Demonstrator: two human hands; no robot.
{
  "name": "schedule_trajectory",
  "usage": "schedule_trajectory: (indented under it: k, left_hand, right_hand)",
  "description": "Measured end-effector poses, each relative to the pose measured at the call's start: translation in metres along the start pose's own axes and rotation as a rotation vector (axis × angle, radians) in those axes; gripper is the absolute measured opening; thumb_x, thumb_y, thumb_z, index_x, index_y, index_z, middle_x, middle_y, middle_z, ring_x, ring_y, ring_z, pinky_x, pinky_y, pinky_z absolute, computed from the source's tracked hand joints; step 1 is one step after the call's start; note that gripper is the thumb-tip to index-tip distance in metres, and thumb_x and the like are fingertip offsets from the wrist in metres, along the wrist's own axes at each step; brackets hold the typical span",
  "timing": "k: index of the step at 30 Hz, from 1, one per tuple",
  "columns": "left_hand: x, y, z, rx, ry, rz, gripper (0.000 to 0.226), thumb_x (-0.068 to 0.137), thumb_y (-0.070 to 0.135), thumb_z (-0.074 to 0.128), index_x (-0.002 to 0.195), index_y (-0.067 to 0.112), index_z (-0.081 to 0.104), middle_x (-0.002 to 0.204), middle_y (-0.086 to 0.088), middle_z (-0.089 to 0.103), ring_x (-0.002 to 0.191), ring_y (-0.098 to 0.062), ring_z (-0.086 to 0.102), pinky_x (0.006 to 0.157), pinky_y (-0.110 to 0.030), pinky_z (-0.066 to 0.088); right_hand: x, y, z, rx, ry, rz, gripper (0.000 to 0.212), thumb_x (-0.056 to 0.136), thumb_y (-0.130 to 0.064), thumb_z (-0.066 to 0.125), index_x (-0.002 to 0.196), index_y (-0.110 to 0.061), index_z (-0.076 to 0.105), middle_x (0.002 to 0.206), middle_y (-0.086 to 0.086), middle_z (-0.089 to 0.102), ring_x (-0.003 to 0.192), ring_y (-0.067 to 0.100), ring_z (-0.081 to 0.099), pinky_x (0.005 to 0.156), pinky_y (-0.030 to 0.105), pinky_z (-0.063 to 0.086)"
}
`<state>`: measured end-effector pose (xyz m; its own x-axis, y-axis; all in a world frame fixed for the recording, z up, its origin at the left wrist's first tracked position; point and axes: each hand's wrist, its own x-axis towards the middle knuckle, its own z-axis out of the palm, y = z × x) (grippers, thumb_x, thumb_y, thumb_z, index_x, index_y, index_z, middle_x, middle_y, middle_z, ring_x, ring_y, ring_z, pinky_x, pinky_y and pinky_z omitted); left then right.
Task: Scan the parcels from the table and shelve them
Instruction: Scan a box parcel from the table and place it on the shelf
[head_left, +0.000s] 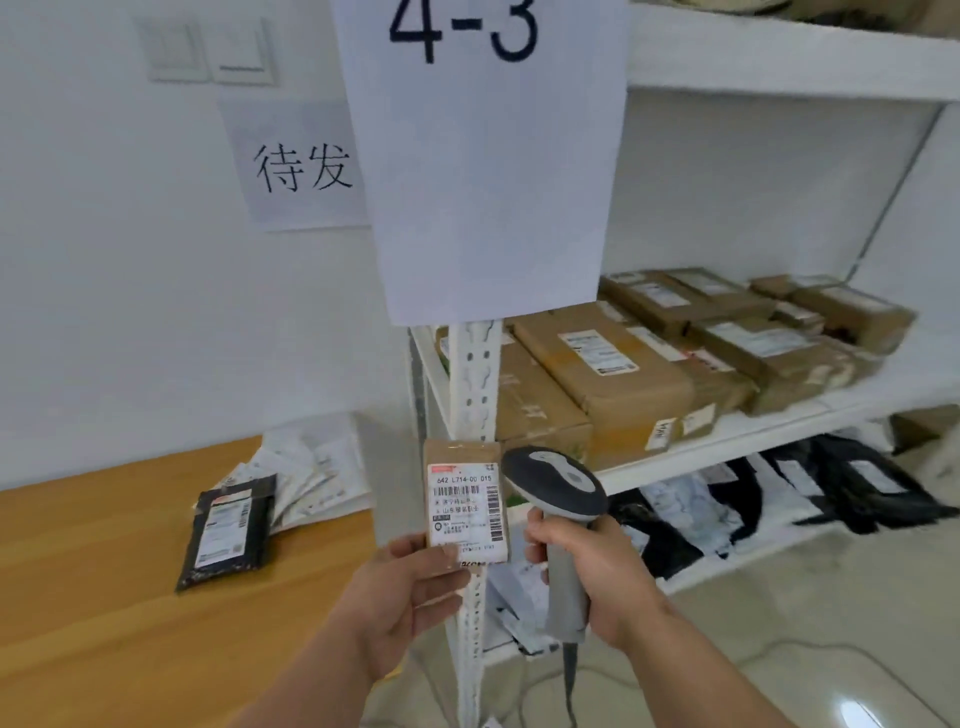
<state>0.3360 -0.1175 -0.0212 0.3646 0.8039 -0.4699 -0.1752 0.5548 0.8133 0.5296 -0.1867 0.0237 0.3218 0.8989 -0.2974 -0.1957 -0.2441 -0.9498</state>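
The left hand (410, 587) pinches a small brown parcel (466, 501) by its bottom edge, thumb on the front, and holds it up with the white label facing the person. The right hand (587, 577) is wrapped tight round the handle of a grey scanner (556, 499), and the scanner head sits just beside the parcel, on its right side.

The parcel looks light and flat, like a little stiff card box, so two fingers and a thumb are enough. It seems best to hold it low down at the edge, so no finger covers the black bars on the label.

Behind the hands stands a white metal shelf post (475, 374) with a big paper sign (488, 156) that reads 4-3. The shelf (753, 431) to the right holds many brown boxes (608, 374), and black bags (841, 483) lie on the level below. To the left is a wooden table (104, 571) with a black parcel (228, 530) and some white envelopes (306, 478) waiting. The wall is white and the floor is pale and shiny
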Motion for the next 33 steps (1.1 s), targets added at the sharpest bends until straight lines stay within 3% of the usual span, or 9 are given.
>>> schedule_trajectory:
  k: [5, 9, 15, 25, 33]
  left_hand:
    - [0.017, -0.021, 0.067, 0.159, -0.186, -0.087, 0.034, 0.082, 0.010, 0.075, 0.114, 0.009, 0.065, 0.103, -0.013, 0.075, 0.085, -0.025, 0.073, 0.071, -0.036, 0.058]
    - [0.030, -0.040, 0.122, 0.246, -0.313, -0.121, 0.028, 0.088, 0.015, 0.071, 0.115, 0.010, 0.064, 0.101, -0.012, 0.076, 0.084, -0.025, 0.074, 0.065, -0.034, 0.058]
    - [0.042, -0.073, 0.211, 0.313, -0.425, -0.122, 0.031, 0.090, 0.022, 0.070, 0.118, 0.016, 0.060, 0.099, -0.006, 0.076, 0.087, -0.024, 0.075, 0.067, -0.035, 0.058]
    - [0.102, -0.115, 0.400, 0.365, -0.431, -0.095, 0.037, 0.089, 0.036, 0.070, 0.120, 0.025, 0.051, 0.098, -0.005, 0.077, 0.087, -0.024, 0.075, 0.067, -0.033, 0.058]
    - [0.144, -0.129, 0.542, 0.356, -0.376, -0.080, 0.030, 0.091, 0.035, 0.068, 0.115, 0.024, 0.055, 0.096, -0.002, 0.077, 0.084, -0.022, 0.075, 0.069, -0.034, 0.058]
  right_hand:
    - [-0.023, 0.012, -0.060, 0.107, 0.207, 0.018, 0.010, 0.084, -0.002, 0.069, 0.091, -0.010, 0.070, 0.085, 0.009, 0.076, 0.078, 0.026, 0.069, 0.062, 0.034, 0.050]
    - [-0.045, 0.017, -0.103, 0.129, 0.334, 0.008, 0.028, 0.064, -0.017, 0.076, 0.091, -0.013, 0.071, 0.088, 0.005, 0.078, 0.088, 0.025, 0.072, 0.065, 0.035, 0.055]
    - [-0.054, 0.027, -0.180, 0.175, 0.490, -0.017, 0.020, 0.084, -0.006, 0.073, 0.102, -0.014, 0.073, 0.096, 0.005, 0.079, 0.100, 0.030, 0.070, 0.075, 0.045, 0.059]
    - [-0.001, 0.000, -0.365, 0.216, 0.572, -0.036, 0.021, 0.086, -0.009, 0.075, 0.107, -0.013, 0.072, 0.090, 0.005, 0.079, 0.075, 0.016, 0.072, 0.062, 0.031, 0.055]
    - [0.048, -0.043, -0.501, 0.194, 0.548, -0.073, 0.021, 0.088, -0.011, 0.074, 0.109, -0.011, 0.071, 0.096, 0.010, 0.078, 0.086, 0.025, 0.072, 0.071, 0.036, 0.056]
